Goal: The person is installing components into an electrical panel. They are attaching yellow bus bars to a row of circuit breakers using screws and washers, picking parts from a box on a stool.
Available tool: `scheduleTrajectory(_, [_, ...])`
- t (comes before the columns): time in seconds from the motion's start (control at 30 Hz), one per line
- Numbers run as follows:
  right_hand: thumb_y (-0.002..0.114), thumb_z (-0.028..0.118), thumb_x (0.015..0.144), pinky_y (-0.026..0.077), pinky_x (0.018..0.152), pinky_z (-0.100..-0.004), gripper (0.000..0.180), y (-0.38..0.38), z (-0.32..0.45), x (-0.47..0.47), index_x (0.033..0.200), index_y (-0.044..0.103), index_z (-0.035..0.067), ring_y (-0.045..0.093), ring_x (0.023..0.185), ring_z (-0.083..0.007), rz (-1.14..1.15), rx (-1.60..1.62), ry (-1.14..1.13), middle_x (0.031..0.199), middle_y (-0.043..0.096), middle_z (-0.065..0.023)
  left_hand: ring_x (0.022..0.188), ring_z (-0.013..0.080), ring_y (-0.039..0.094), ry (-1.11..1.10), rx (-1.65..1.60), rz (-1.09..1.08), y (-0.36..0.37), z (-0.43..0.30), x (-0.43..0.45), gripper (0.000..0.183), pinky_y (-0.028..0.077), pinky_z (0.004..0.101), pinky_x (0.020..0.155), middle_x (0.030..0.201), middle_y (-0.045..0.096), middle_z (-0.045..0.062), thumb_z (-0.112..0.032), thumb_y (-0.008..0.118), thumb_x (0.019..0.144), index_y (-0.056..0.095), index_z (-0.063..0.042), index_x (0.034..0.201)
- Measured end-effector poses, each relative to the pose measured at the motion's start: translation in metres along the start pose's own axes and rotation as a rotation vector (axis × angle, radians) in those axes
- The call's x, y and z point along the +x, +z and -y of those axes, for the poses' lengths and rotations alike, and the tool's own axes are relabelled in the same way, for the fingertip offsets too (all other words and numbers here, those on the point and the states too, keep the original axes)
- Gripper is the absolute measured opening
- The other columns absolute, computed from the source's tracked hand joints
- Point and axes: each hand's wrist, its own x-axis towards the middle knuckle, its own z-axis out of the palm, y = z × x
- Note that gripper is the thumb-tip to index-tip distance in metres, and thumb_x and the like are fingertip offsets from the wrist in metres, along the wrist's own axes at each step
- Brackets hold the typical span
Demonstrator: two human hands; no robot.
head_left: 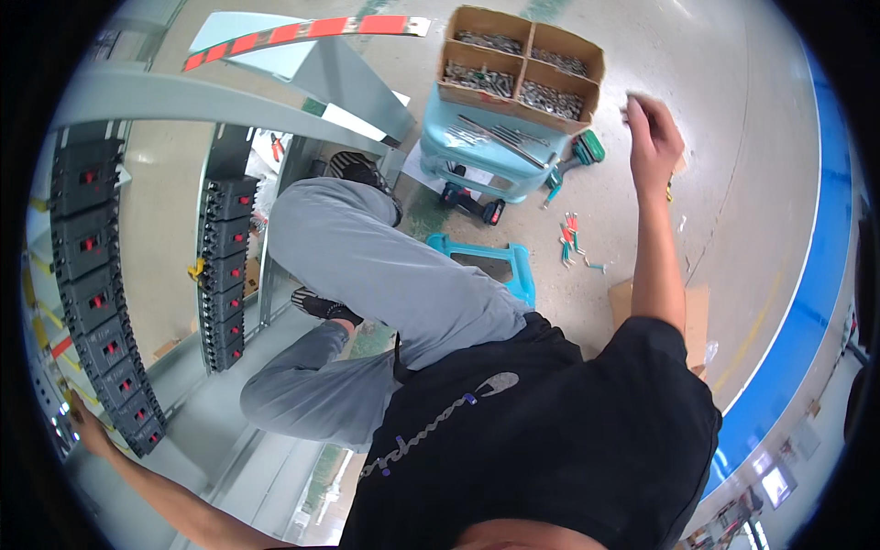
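Note:
My left hand (88, 425) is at the far left, beside a row of black moulded-case circuit breakers (96, 300) with red toggles, near yellow wires (51, 313). Its fingers are small and partly hidden, so what they grip is unclear. My right hand (656, 141) is raised above the floor, right of a cardboard box (481, 103) divided into compartments of bolts, nuts and washers. The fingertips are curled and blurred; something small may be between them. A second breaker row (225, 275) stands nearer my legs, inside the grey metal cabinet frame (227, 103).
The box rests on a light blue plastic stool (440, 130) with metal rods (502, 141). A cordless power tool (471, 203) and a green one (584, 150) lie below. Red and green pieces (569, 237) lie near a turquoise stool (522, 271). A red-marked strip (330, 27) juts overhead.

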Motion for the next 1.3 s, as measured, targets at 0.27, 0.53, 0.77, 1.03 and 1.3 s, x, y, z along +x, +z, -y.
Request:
scheduleTrajectory(0.27, [0.073,0.051,0.097,0.056,0.090,-0.0384,0.055,-0.039,-0.031,-0.334,0.121,0.076,0.001,0.074,0.097,-0.0252,0.538,-0.264,1.006,0.105,0.079,-0.0163,0.129,0.0387,0.063,0.049,-0.093,0.089,0.006,-0.032,-0.021,0.099,0.044,0.0408,0.111,0.140,0.068,0.021,-0.085,0.055,0.090,0.063,-0.002,0.143])
scheduleTrajectory(0.53, [0.079,0.047,0.092,0.053,0.107,-0.0425,0.085,-0.050,-0.011,-0.436,0.161,0.046,0.009,0.067,0.127,-0.0350,0.610,0.203,1.077,0.149,0.063,-0.0196,0.119,0.0366,0.068,-0.002,0.036,0.007,0.006,-0.045,-0.033,0.098,0.051,0.0446,0.101,0.130,0.073,0.014,-0.090,0.050,0.088,0.068,-0.007,0.137])
scheduleTrajectory(0.77, [0.080,0.035,0.090,0.053,0.109,-0.0438,0.084,-0.043,-0.040,-0.433,0.161,0.045,0.009,0.066,0.129,-0.0343,0.809,0.124,0.976,0.150,0.061,-0.0208,0.120,0.0380,0.067,0.077,-0.038,-0.104,0.014,-0.041,-0.039,0.091,0.051,0.0465,0.100,0.130,0.074,0.013,-0.088,0.049,0.090,0.069,-0.013,0.136])
scheduleTrajectory(1.03, [0.076,0.037,0.093,0.054,0.106,-0.0407,0.076,-0.043,-0.007,-0.436,0.159,0.049,0.010,0.070,0.122,-0.0307,0.729,-0.140,0.902,0.142,0.066,-0.0245,0.121,0.0379,0.067,0.023,0.000,-0.150,0.018,-0.048,-0.046,0.095,0.050,0.0499,0.100,0.130,0.074,0.012,-0.093,0.046,0.086,0.069,-0.017,0.138])
scheduleTrajectory(1.3, [0.072,0.034,0.092,0.054,0.106,-0.0404,0.069,-0.039,-0.007,-0.436,0.156,0.054,0.011,0.069,0.124,-0.0312,0.672,-0.055,0.918,0.144,0.066,-0.0218,0.123,0.0398,0.065,0.085,-0.097,-0.153,0.025,-0.044,-0.037,0.097,0.049,0.0503,0.103,0.135,0.071,0.014,-0.091,0.049,0.086,0.067,-0.013,0.142])
